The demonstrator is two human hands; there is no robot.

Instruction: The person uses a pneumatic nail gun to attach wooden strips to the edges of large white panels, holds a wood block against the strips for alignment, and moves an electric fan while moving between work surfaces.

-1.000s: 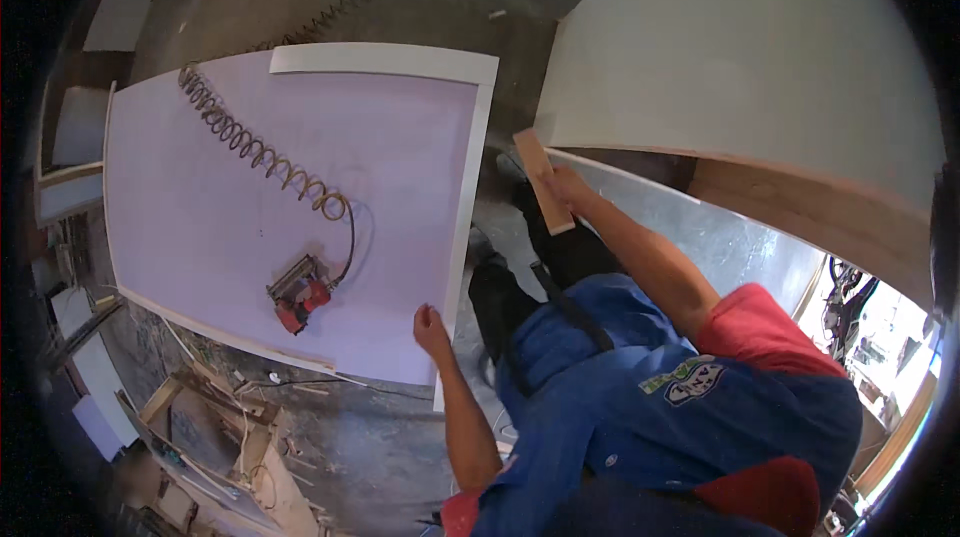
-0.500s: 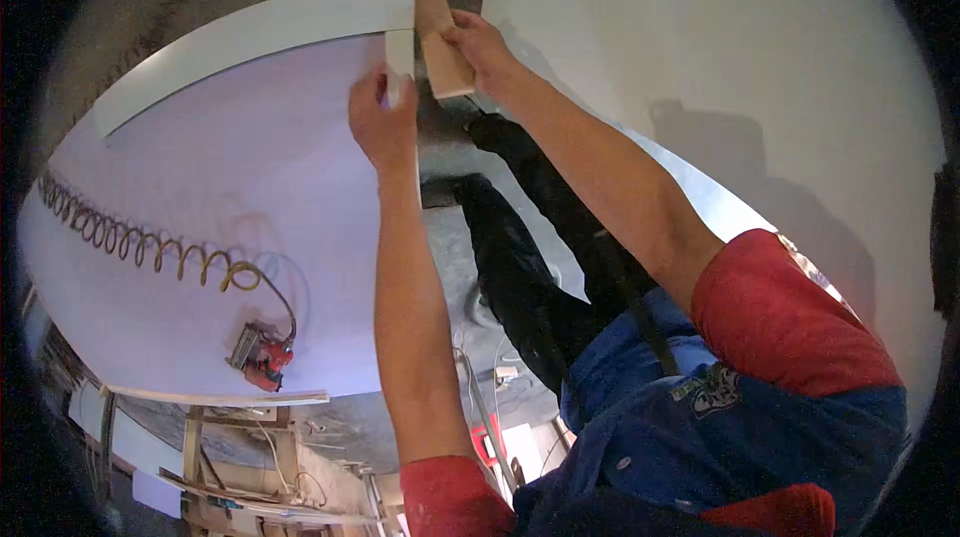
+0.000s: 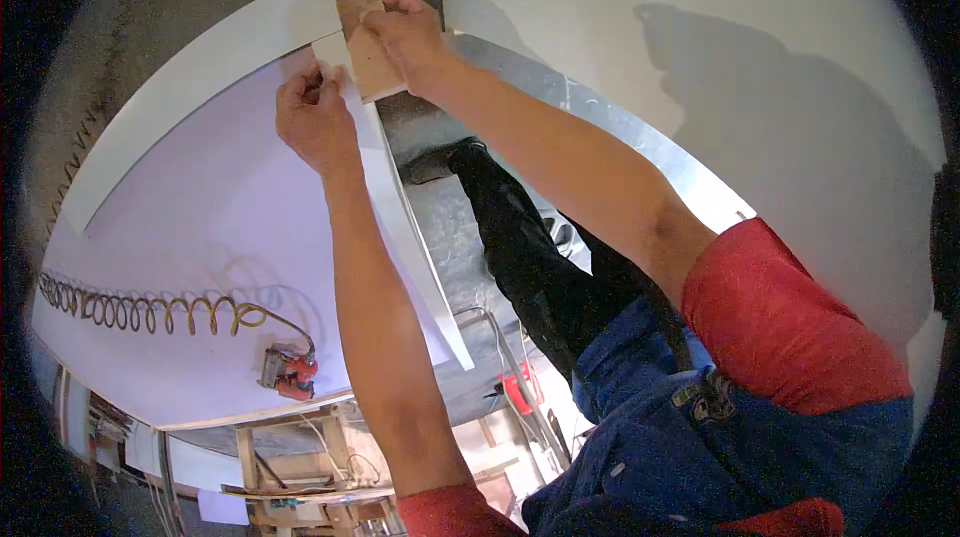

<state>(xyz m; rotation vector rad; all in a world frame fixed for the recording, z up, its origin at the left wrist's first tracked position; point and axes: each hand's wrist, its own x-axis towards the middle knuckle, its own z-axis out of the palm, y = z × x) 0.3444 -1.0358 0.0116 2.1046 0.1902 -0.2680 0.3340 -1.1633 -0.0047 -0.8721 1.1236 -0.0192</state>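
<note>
A light wooden block [image 3: 376, 75] is held in my right hand [image 3: 408, 40], the thumb on its face and the fingers round its right side. It lies against the corner where two white strips meet. The upper white strip [image 3: 200, 72] follows the panel's far edge. My left hand [image 3: 318, 122] pinches the end of the side white strip [image 3: 425, 272], which runs down along the panel's right edge. Both strips rest on a large pale panel [image 3: 220, 202]. On the panel, nearer me, lies a red and black air nailer [image 3: 290, 373] joined to a coiled yellowish hose [image 3: 165, 314].
A tall pale board or wall [image 3: 570, 17] rises on the right, with shadows on it. My legs [image 3: 520, 237] stand beside the panel on a grey floor [image 3: 440, 212]. Below are a metal tube frame [image 3: 545, 422], a red object [image 3: 522, 387] and a wooden stand [image 3: 247, 457].
Both hands, the block and the panel's corner have shifted left in view. More of the side strip shows beyond my left forearm. The block now sits closer against the strip corner.
</note>
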